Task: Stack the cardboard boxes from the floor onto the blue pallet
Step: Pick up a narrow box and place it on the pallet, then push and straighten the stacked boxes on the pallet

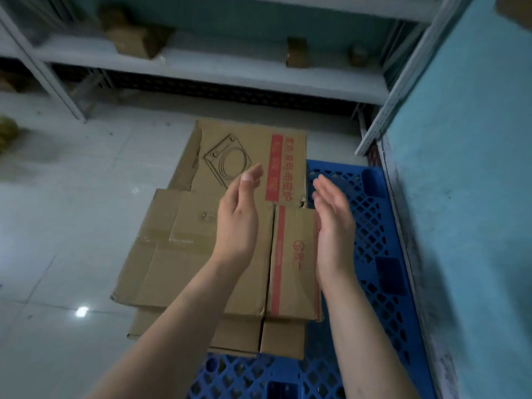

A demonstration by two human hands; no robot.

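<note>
shelf boxes blurred; pallet partly covered.

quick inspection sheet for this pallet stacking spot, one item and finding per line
surface: blue pallet on a pale tiled floor
job's things: flattened cardboard boxes piled in overlapping layers over the pallet's left side
clutter: blurred yellowish lump at the floor's left edge
grippers: left hand and right hand open, palms facing, above the boxes, holding nothing
cables: nothing seen
surroundings: grey shelving with small boxes behind; blue wall on the right
</note>
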